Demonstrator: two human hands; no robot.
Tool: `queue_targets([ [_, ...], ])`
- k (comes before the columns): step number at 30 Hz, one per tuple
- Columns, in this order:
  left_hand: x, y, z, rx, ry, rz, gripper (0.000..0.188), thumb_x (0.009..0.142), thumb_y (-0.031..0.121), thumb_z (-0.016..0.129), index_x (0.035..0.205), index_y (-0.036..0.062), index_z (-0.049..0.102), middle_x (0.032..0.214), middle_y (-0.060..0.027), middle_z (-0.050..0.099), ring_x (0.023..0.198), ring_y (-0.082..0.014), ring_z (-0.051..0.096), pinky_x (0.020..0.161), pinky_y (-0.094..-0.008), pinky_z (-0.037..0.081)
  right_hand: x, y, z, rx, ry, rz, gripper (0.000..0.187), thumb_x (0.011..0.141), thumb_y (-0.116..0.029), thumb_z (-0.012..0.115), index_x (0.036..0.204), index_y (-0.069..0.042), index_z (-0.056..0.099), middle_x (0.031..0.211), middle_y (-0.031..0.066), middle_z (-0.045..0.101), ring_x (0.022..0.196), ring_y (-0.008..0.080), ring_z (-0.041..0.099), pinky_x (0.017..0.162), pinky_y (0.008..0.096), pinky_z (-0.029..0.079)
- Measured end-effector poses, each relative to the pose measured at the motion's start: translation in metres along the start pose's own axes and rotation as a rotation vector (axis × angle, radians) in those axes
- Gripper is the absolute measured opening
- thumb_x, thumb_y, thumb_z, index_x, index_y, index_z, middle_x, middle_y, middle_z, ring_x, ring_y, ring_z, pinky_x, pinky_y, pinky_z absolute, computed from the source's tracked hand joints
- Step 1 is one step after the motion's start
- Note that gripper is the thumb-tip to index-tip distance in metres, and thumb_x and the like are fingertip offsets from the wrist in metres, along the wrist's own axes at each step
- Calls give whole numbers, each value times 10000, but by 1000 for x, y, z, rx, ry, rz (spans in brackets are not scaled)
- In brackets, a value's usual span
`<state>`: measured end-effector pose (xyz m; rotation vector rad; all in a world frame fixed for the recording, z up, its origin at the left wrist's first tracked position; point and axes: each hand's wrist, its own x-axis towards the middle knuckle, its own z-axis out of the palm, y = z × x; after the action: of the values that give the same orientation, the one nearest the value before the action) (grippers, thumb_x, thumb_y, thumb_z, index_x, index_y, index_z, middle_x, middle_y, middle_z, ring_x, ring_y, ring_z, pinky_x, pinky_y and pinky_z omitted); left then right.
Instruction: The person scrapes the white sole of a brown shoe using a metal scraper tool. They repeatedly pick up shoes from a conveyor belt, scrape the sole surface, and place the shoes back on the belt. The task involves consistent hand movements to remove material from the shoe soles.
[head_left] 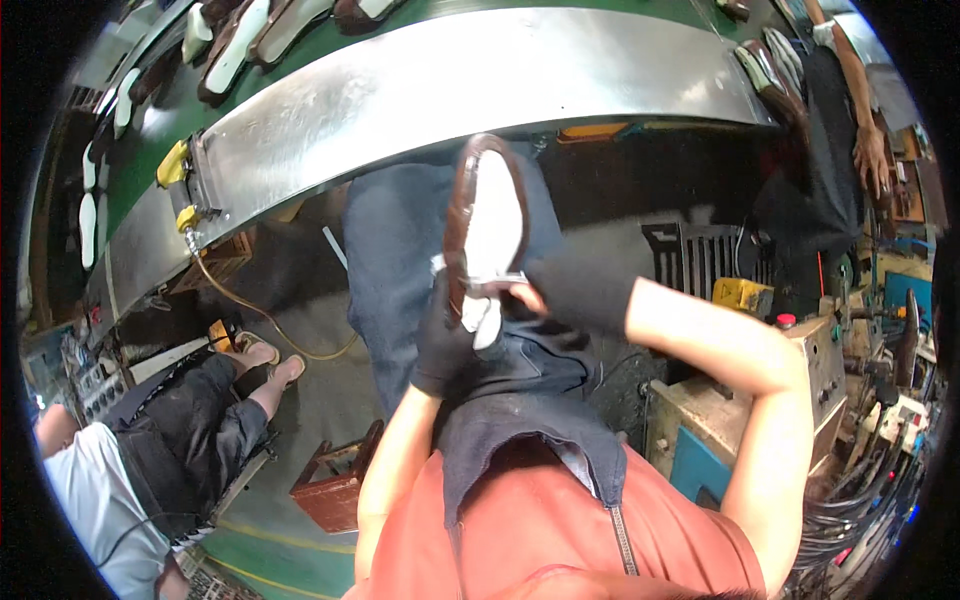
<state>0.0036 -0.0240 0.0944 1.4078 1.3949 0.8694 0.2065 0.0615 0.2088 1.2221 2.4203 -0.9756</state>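
Being clasped now in left hand (443, 338), brown shoe (495, 210); slim tool (505, 280) pinched in right hand (560, 288); metal bench (450, 90) beyond both.

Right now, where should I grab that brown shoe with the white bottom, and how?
Probably grab the shoe at its rounded far end, pinching both brown sides, coming from beyond it. That end is free, bottom up, while the left hand grips the near part and the right hand holds a metal tool there.
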Motion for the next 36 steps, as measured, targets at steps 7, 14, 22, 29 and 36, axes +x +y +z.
queue_targets([
  [7, 11, -42, 0, -1018, -9, -306, 603, 1037, 408, 336, 1484, 34, 182, 1473, -108, 325, 1340, -224, 358, 1087, -325, 313, 35, 55, 37, -215, 264, -392, 413, 952, -435, 504, 877, -41, 602, 690, 135, 627, 597, 289, 647, 552, 373, 503],
  [14, 49, -19, 2, 96, 135, 185, 626, 993, 354, 424, 1456, -5, 204, 1435, -199, 344, 1326, -317, 364, 1094, -401, 287, 22, 32, -36, -150, -125, -246, 482, 951, -429, 476, 801, -15, 671, 677, 178, 644, 633, 339, 652, 627, 441, 503],
  [22, 72, -79, -13, -661, 54, -95, 604, 978, 258, 514, 1461, 42, 222, 1394, -174, 411, 1239, -284, 473, 1040, -380, 384, -11, -66, 3, -196, 73, -536, 364, 887, -371, 562, 760, -35, 626, 783, 172, 632, 715, 293, 660, 593, 395, 520],
  [29, 61, 14, -32, -957, -36, -338, 595, 1005, 505, 350, 1380, 46, 393, 1330, -108, 525, 1194, -252, 524, 990, -365, 417, -18, 31, 46, 434, 166, 99, 403, 975, -371, 477, 901, -15, 653, 711, 171, 622, 658, 281, 612, 633, 382, 460],
  [36, 76, -6, 1, 115, 208, 112, 553, 906, 294, 633, 1330, 35, 390, 1224, -142, 567, 1088, -277, 565, 913, -371, 449, -47, 20, -15, 158, 272, -20, 354, 951, -337, 535, 833, -12, 609, 692, 146, 588, 620, 260, 585, 580, 371, 459],
])
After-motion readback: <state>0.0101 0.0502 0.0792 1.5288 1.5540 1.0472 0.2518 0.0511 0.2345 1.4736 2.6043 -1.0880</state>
